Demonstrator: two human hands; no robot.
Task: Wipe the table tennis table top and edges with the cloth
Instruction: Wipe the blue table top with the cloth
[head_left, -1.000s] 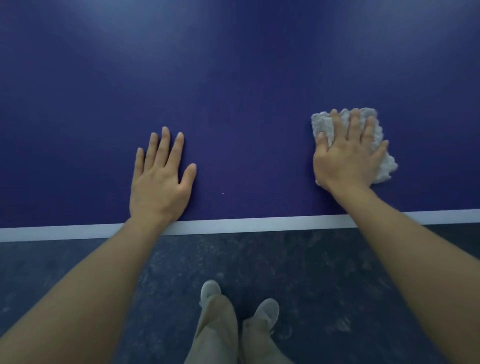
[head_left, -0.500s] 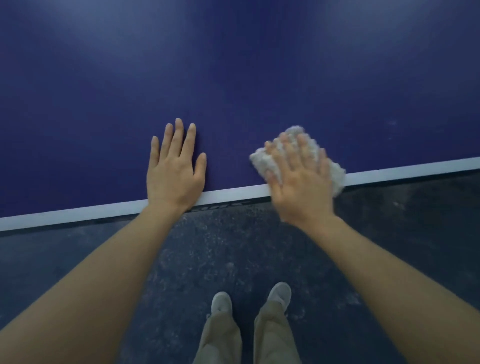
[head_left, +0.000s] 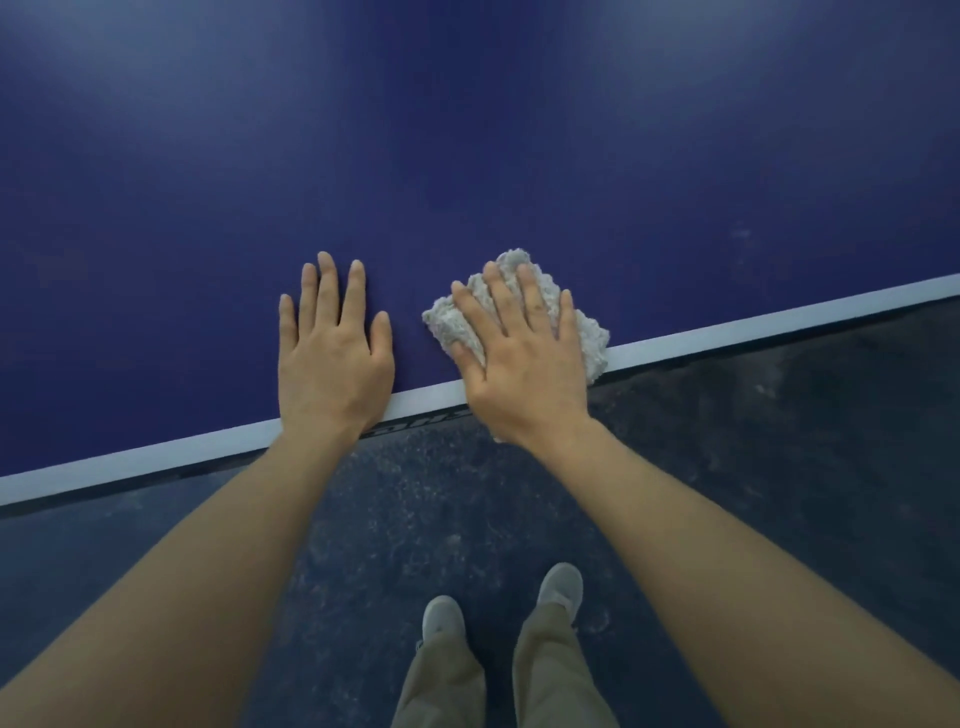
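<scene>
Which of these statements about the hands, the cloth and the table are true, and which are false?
1. The right hand presses the cloth with straight fingers. True.
2. The left hand holds a second cloth. False: it lies flat and bare on the table top.
3. The cloth lies at the near edge, partly over the white line. True.
4. The cloth is dark blue. False: it is pale grey-white.
5. The two hands overlap. False: they lie side by side, with bare table top between them.
</scene>
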